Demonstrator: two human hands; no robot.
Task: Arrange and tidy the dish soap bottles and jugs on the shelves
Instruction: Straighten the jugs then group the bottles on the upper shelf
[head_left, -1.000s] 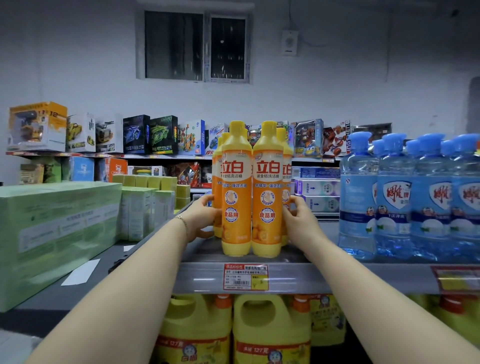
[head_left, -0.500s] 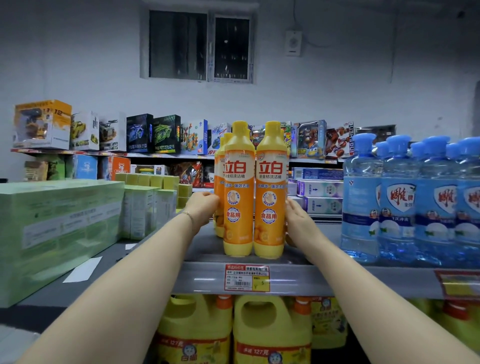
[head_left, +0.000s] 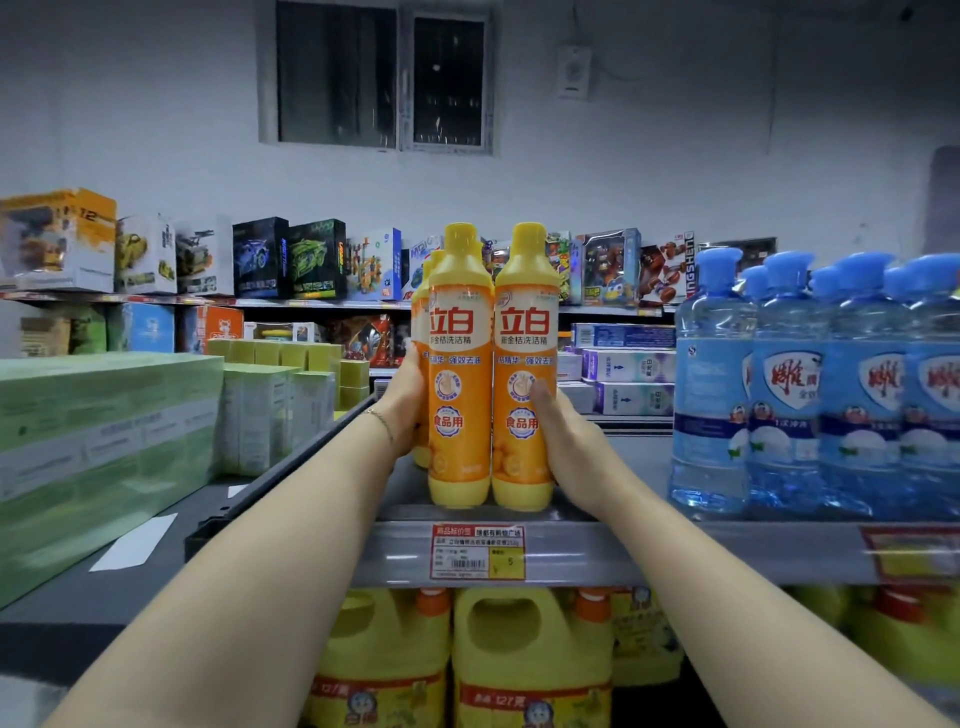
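Far left: pale green cardboard cartons (head_left: 98, 441), flat-sided and matte, stacked on a dark shelf. Left hand (head_left: 408, 402) presses flat against the left flank of the orange dish soap bottles (head_left: 460, 374); grip not closed around them, fingers hidden behind. Bottles are glossy plastic, rounded shoulders, yellow caps, standing upright and touching at the front edge of the grey metal shelf (head_left: 597, 553). Right hand (head_left: 563, 441) grips the right-hand bottle, thumb across its label. Below, yellow handled jugs (head_left: 530, 654). Right: clear blue ribbed bottles (head_left: 789, 395).
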